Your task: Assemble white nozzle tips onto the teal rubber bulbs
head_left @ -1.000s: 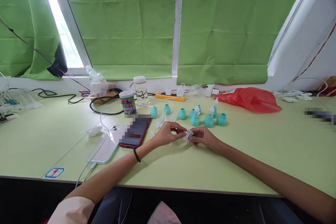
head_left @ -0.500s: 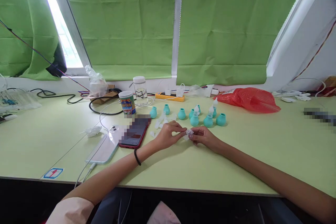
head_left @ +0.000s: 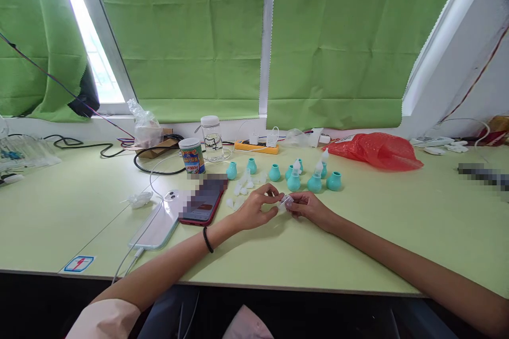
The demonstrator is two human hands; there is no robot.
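Between my hands, above the pale green table [head_left: 358, 254], is a small clear plastic piece [head_left: 285, 201]. The fingers of my right hand [head_left: 314, 208] pinch its right side. My left hand [head_left: 257, 208] is at its left, forefinger touching or close to the piece, thumb apart below. Several turquoise pots [head_left: 274, 172] stand behind the hands. Translucent pointed pieces rise from some of them, one over a front pot [head_left: 314, 184]. Loose translucent pieces [head_left: 240, 186] lie behind my left hand.
A red-cased phone [head_left: 204, 204] and a white phone [head_left: 157, 222] with a cable lie to the left. Farther back are a patterned can [head_left: 192, 157], a clear jar [head_left: 213, 140], a yellow power strip [head_left: 256, 147] and a red plastic bag [head_left: 376, 151].
My left thumb has moved down, away from the forefinger and the clear piece. The piece has tilted slightly in my right fingers.
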